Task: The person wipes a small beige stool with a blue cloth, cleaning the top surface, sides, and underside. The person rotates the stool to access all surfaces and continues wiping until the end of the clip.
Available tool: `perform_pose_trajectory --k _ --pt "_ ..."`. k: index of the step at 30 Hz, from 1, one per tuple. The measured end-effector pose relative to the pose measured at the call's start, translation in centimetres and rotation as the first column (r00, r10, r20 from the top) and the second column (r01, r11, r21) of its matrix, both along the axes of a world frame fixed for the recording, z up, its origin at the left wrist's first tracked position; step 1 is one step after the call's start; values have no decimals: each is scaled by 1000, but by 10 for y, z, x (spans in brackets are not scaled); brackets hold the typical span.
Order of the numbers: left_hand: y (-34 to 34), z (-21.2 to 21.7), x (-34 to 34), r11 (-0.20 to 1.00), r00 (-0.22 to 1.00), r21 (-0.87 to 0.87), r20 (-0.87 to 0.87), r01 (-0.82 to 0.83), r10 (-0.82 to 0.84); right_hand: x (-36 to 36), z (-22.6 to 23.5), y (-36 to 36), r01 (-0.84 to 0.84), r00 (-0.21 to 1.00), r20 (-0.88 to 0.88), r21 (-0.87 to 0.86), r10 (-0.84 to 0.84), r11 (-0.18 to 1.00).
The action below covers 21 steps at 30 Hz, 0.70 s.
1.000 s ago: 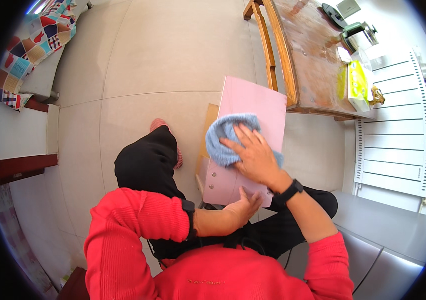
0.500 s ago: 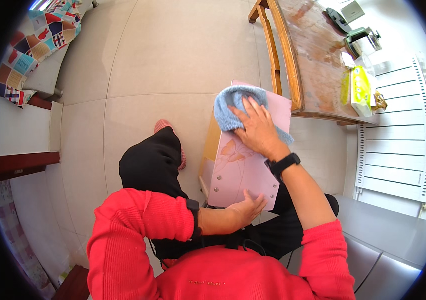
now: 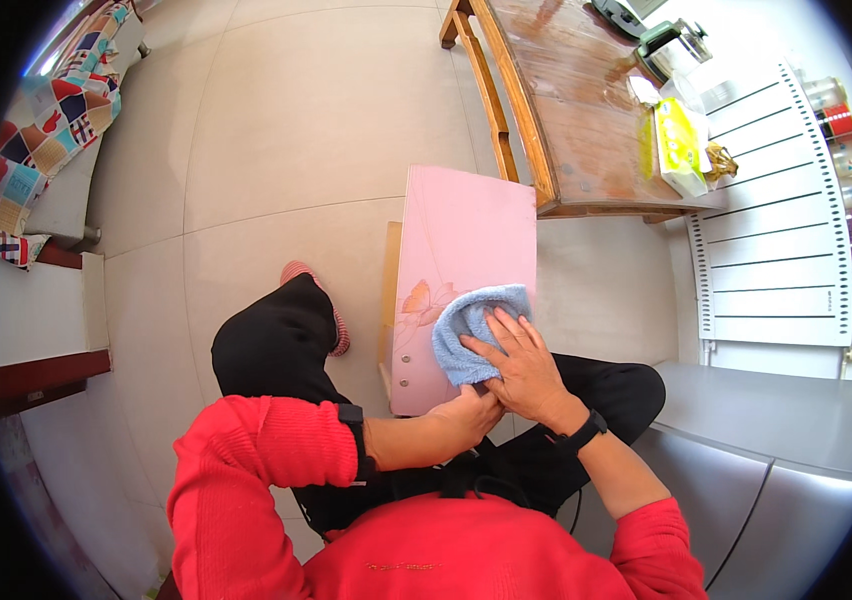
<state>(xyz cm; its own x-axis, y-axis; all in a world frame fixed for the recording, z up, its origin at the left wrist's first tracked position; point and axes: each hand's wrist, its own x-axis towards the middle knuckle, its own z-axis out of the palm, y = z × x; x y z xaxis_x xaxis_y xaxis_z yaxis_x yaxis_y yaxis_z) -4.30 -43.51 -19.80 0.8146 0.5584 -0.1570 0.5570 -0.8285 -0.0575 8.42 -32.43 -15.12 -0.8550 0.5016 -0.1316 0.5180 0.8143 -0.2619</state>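
A pink panel with a leaf pattern stands tilted between my knees, its far end out over the floor. My right hand presses a blue cloth flat against the panel's near half. My left hand grips the panel's near lower edge, partly tucked under my right hand. I sit in a red sweater and black trousers, with a black watch on my right wrist.
A wooden table with a yellow pack stands ahead on the right. A white radiator lines the right wall. A patchwork blanket lies far left. Pale floor tiles spread ahead.
My right hand has dragged the blue cloth from the panel's far end down toward me. My left hand still holds the near edge.
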Motion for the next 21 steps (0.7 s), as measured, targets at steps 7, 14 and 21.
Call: perform_pose_trajectory --k 7,14,21 --pt "7 11 -9 998 998 -44 -47 37 -39 -12 -22 62 149 986 -88 84 -142 985" --pt "22 37 -21 989 996 -132 -36 73 -78 -43 -43 127 233 969 -115 112 -220 966" --pt "101 55 -78 848 866 -278 93 -452 492 -42 -53 121 249 962 -150 162 -226 955"
